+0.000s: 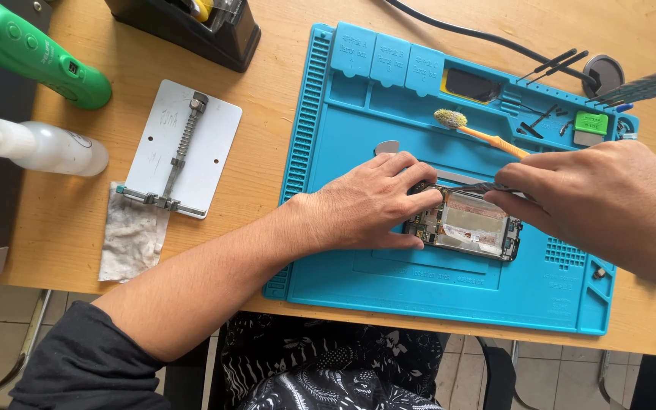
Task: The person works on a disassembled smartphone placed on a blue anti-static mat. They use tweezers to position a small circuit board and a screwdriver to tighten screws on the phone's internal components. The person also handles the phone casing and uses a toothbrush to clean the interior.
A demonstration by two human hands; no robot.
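Note:
An opened phone (468, 225) with its circuit boards showing lies on a blue repair mat (434, 292). My left hand (370, 203) rests on the phone's left end and pins it to the mat. From the right, my right hand (594, 197) grips metal tweezers (471, 187), whose tip points at the phone's top left corner near my left fingertips.
A yellow-handled brush (480, 133), spare tweezers (559, 64) and small parts lie in the mat's top trays. Left of the mat on the wooden desk are a metal clamp plate (184, 148), a grey cloth (132, 235), a white squeeze bottle (39, 146), a green tool (36, 53) and a black holder (191, 26).

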